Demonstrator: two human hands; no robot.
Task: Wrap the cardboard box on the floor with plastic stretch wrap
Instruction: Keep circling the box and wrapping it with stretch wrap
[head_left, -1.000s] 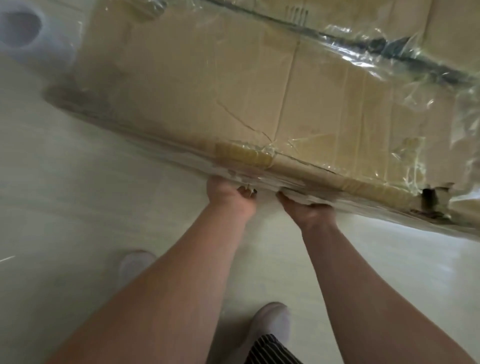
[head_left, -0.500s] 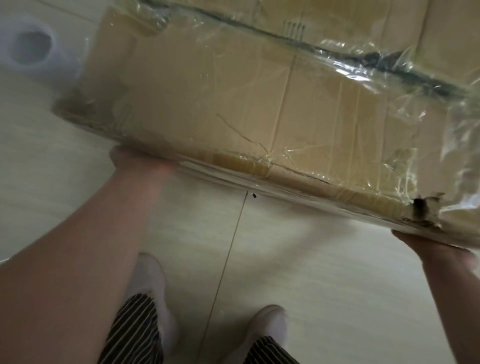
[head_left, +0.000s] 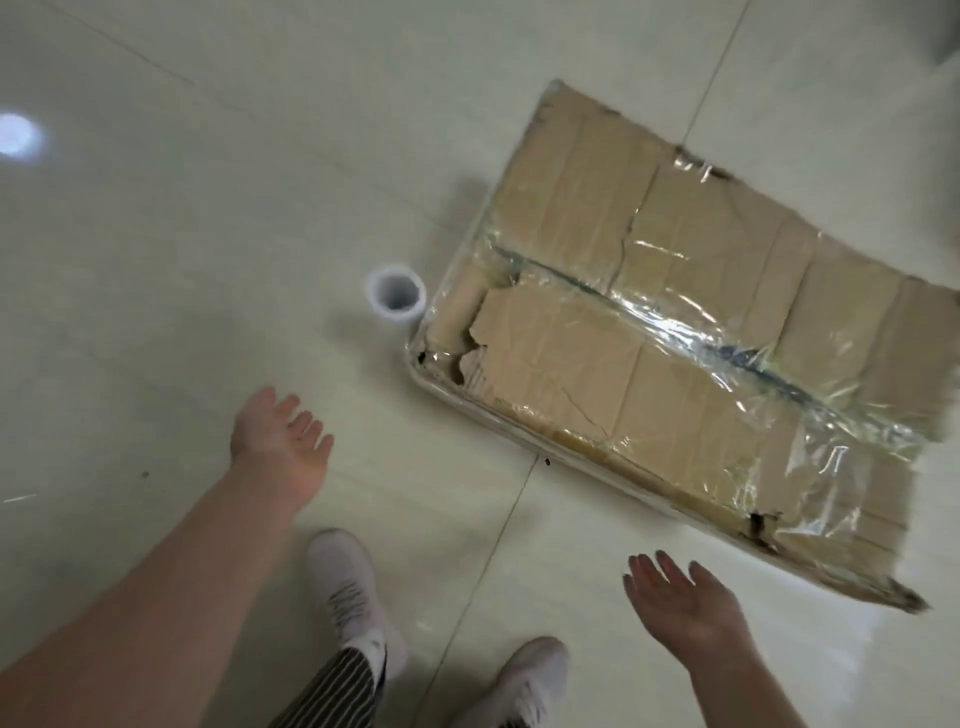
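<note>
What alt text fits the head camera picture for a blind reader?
A cardboard box, partly covered in stretch wrap, lies on a tiled floor. The left hand and right hand hover open nearby; a wrap roll stands by its corner.

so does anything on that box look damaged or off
The cardboard box is torn: a ragged flap at the corner beside the stretch wrap roll, and a small hole on its near edge. The film over it is wrinkled.
</note>
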